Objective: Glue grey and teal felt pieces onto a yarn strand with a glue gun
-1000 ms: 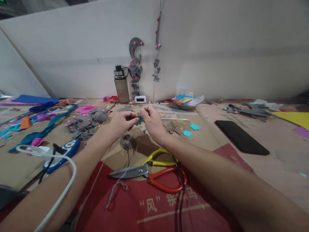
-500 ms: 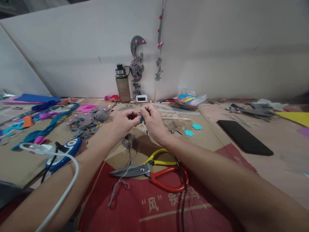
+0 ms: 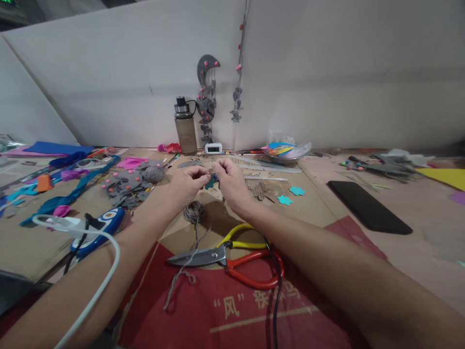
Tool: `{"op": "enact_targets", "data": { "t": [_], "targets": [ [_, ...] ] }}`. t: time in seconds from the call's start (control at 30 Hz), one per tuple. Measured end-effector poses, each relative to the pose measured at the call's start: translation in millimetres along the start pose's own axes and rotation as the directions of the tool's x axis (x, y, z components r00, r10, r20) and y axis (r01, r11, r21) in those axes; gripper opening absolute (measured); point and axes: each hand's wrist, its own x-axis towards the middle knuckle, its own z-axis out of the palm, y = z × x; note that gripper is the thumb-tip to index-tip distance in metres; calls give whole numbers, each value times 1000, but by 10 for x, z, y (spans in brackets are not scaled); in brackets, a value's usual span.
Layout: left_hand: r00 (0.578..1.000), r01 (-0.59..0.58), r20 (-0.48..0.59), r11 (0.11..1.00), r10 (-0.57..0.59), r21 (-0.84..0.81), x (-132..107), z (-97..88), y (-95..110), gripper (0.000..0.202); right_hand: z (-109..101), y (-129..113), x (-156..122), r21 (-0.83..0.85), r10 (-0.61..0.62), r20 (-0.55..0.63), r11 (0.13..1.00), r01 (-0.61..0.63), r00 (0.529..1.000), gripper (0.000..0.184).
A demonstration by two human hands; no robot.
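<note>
My left hand (image 3: 189, 184) and my right hand (image 3: 233, 188) meet over the middle of the table, both in a pinch with fingertips close together. Whatever they grip is too small to make out. A dark teal piece (image 3: 209, 184) shows just below the fingertips; I cannot tell whether it hangs from them or lies on the table. Under my left wrist sits a small coil of grey yarn (image 3: 194, 212), its loose end trailing over the scissors (image 3: 218, 254) with one yellow and one red handle. Two turquoise flower cutouts (image 3: 285, 199) lie right of my right hand.
A bottle (image 3: 186, 133) and a small white digital display (image 3: 213, 148) stand near the wall. Grey felt pieces with pink dots and a yarn ball (image 3: 154, 174) lie left. A black phone (image 3: 368, 206) is at right. A white cable (image 3: 115, 257) crosses my left forearm.
My fingertips have drawn slightly apart, and more of the teal piece shows between and below them. The grey string hanging on the wall has swung a little left.
</note>
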Motion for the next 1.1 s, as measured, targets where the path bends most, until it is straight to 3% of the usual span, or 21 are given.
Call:
{"op": "enact_targets", "data": {
  "t": [0.2, 0.33, 0.43, 0.53, 0.6, 0.73, 0.8, 0.9, 1.03, 1.1],
  "targets": [
    [999, 23, 35, 996, -21, -82, 24, 13, -91, 21, -29, 29, 70, -5, 46, 13, 999, -46, 999, 18],
    [993, 99, 85, 971, -83, -217, 52, -4, -140, 23, -73, 40, 134, -46, 117, 39, 992, -115, 992, 17],
    [970, 239, 132, 902, -204, -359, 86, -40, -183, 22, -117, 52, 165, -74, 208, 90, 977, -202, 974, 15],
    [915, 404, 220, 781, -339, -477, 119, -87, -217, 20, -166, 80, 189, -160, 304, 179, 947, -277, 936, 14],
    [888, 460, 254, 717, -384, -524, 138, -118, -239, 21, -207, 106, 219, -271, 319, 195, 926, -262, 927, 13],
    [878, 466, 220, 654, -426, -595, 176, -170, -278, 22, -333, 131, 303, -454, 240, 115, 876, -164, 964, 12],
    [886, 438, 177, 645, -429, -627, 191, -188, -289, 23, -423, 123, 317, -567, 197, 82, 815, -117, 977, 14],
    [905, 382, 121, 651, -409, -656, 205, -206, -298, 24, -564, 100, 251, -780, 188, 101, 624, -40, 977, 21],
    [903, 347, 67, 629, -425, -696, 221, -219, -313, 23, -661, 72, 77, -936, 328, 108, 352, -16, 938, 43],
    [898, 347, 62, 613, -436, -709, 228, -222, -325, 24, -643, 67, 27, -956, 391, 108, 292, -12, 914, 47]
  ]
}}
